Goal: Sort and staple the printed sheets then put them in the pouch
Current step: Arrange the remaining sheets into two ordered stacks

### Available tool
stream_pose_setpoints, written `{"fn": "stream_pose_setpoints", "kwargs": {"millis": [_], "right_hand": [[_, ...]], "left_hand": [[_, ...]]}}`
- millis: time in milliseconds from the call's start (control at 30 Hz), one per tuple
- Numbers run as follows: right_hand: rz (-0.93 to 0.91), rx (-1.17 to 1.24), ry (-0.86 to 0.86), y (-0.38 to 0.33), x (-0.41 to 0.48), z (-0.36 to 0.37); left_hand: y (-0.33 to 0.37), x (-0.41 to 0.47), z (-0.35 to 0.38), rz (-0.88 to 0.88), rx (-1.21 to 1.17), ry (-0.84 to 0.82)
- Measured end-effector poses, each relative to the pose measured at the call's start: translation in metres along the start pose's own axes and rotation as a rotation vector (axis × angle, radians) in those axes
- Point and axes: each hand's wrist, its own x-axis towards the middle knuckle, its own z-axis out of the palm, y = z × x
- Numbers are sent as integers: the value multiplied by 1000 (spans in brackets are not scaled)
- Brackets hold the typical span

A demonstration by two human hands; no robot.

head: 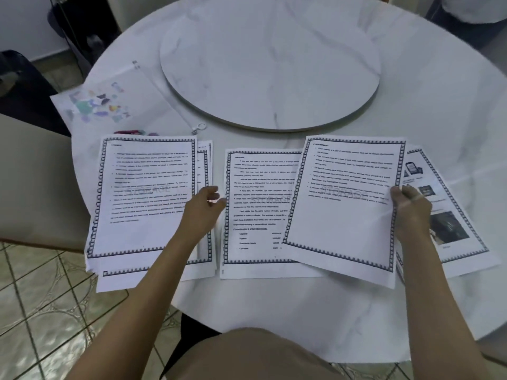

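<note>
Printed sheets point(258, 187) lie in portrait groups along the near half of the round marble table point(274, 311), each with its long axis running near to far and its heading at the far end, so the text reads upright from where the person sits. The left pile point(148, 198) is an untidy stack, its lower sheets sticking out at the near and right edges. The middle pile point(255, 242) lies fairly square to the person. The right pile point(450, 229), with pictures on its top page, has its far end slanted to the left. Over the gap between the middle and right piles is one loose sheet point(343, 215), covering the right side of the middle pile, its far end tipped a little to the right. The right hand point(411, 207) pinches this sheet at its right edge, thumb on top. The left hand point(204, 207) sits at the right edge of the left pile with its fingers curled; I cannot tell whether it has hold of a page. The pouch point(109, 102), clear with coloured shapes printed on it, lies flat at the far left, its long side slanting towards the near right, where a ring pull point(199, 128) shows. A pink object point(129, 132) peeks out past the left pile's far edge. A marble turntable point(270, 67) sits at the table's centre.
</note>
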Motion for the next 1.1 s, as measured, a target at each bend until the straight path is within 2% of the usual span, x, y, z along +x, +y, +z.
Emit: {"fn": "stream_pose_setpoints", "kwargs": {"millis": [133, 333, 567, 800, 933, 1100], "right_hand": [[12, 13, -47, 6, -4, 8], [15, -9, -131, 14, -13, 18], [-23, -79, -187, 10, -21, 31], [-37, -71, -207, 5, -22, 39], [-87, -155, -208, -1, -25, 53], [-184, -396, -182, -12, -33, 72]], "left_hand": [[9, 8, 11, -160, -60, -83], [15, 15, 25, -265, -101, -2], [16, 14, 43, -131, -114, 23], [13, 9, 18, 56, -54, 249], [-5, 15, -28, 40, -56, 376], [-38, 21, -85, -45, -23, 484]]}}
